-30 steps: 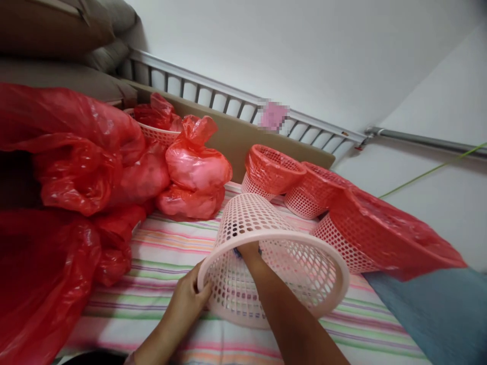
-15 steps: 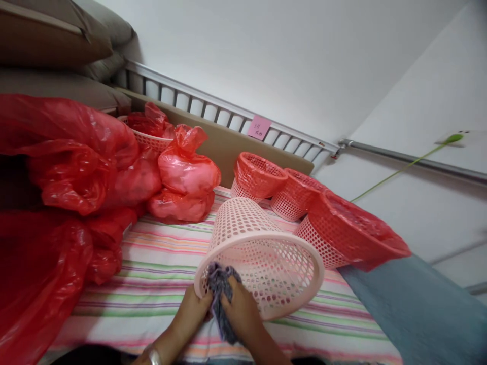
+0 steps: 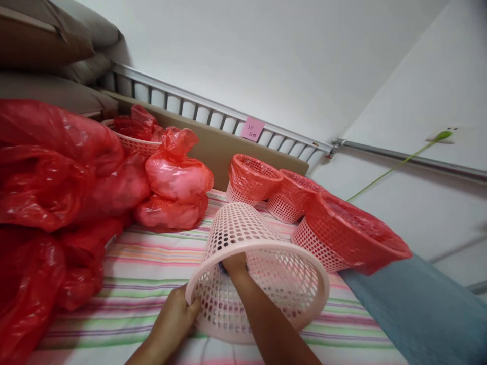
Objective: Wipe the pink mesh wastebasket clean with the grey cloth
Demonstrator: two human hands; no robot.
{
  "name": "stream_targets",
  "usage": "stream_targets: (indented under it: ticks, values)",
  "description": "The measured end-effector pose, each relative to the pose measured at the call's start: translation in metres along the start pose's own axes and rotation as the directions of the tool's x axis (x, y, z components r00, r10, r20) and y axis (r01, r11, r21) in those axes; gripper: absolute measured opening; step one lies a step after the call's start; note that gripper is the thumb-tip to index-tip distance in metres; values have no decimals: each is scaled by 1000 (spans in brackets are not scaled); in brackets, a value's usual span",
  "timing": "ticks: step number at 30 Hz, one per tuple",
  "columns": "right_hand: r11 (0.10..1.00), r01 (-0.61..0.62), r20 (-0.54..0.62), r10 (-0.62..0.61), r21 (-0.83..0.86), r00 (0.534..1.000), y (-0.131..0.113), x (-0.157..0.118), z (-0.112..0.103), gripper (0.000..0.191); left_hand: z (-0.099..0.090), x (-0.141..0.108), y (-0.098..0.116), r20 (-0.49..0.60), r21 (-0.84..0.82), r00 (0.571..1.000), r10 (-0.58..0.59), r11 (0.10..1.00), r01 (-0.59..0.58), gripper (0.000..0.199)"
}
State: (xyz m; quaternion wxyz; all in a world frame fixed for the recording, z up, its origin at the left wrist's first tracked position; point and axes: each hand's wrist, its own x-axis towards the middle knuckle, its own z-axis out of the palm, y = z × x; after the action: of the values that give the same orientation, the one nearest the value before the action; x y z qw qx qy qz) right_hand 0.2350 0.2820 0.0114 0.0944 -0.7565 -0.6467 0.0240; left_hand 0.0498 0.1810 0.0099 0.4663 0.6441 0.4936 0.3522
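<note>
A pale pink perforated plastic basket (image 3: 243, 223) lies on its side on the striped sheet, its mouth toward me. My left hand (image 3: 180, 309) is closed on the left part of its rim, thumb at the edge. Deep inside the basket is my right hand (image 3: 235, 263), closed on a dark greyish-purple cloth (image 3: 223, 268) near the inner wall. Most of the cloth is hidden by the hand and the rim.
Several more baskets (image 3: 319, 243) lined with red bags stand behind and to the right. Red plastic bags (image 3: 175, 182) are heaped at left, below stacked brown cushions (image 3: 45, 40). A railing (image 3: 198, 111) with a pink note (image 3: 253, 129) runs along the wall.
My right hand has carried the cloth from the basket's mouth deeper inside. My left hand has left the cloth and stays on the rim. The view has shifted slightly.
</note>
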Motion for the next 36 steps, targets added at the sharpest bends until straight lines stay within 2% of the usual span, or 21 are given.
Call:
stream_targets:
  ticks: [3, 5, 10, 12, 15, 20, 23, 26, 29, 33, 36]
  values:
    - [1000, 30, -2, -30, -7, 1000, 3, 21, 4, 37, -1, 3, -5, -49, -24, 999, -18, 1000, 17, 19]
    - [999, 37, 8, -37, -9, 999, 5, 28, 5, 37, 7, 1, -12, -53, -129, 997, -48, 991, 41, 22]
    - [1000, -3, 49, 4, -11, 999, 6, 20, 1, 38, 37, -6, -29, 154, -341, 961, -229, 900, 270, 38]
    - [999, -36, 73, 38, -24, 997, 5, 2, -1, 38, 42, -7, -33, 154, -388, 966, -209, 886, 254, 40]
    - [997, -58, 94, 63, -58, 994, 4, -47, -1, 41, 43, -6, -34, 115, -406, 975, -189, 887, 219, 40]
    - [997, 66, 136, -61, -32, 989, 13, -144, -1, 36, 42, -7, -26, 69, -380, 985, -158, 909, 172, 34]
    - [995, 100, 150, -95, -22, 984, 18, -163, -4, 34, 38, -10, -18, 42, -333, 995, -91, 937, 100, 28]
    - [996, 66, 116, -60, -52, 991, 17, -135, -7, 35, 28, -13, -8, 12, -242, 1000, 1, 970, 2, 24]
    - [999, 16, 53, -14, -46, 998, 11, -80, -6, 35, 18, -13, -1, -15, -137, 998, 56, 989, -58, 23]
    - [1000, 32, 21, -32, 1, 999, 6, -14, -2, 37, 10, -8, 1, -22, -64, 999, 49, 997, -51, 20]
    - [998, 51, 23, -52, 46, 998, 7, 14, 2, 38, 7, -3, -2, -27, -77, 999, 26, 997, -28, 21]
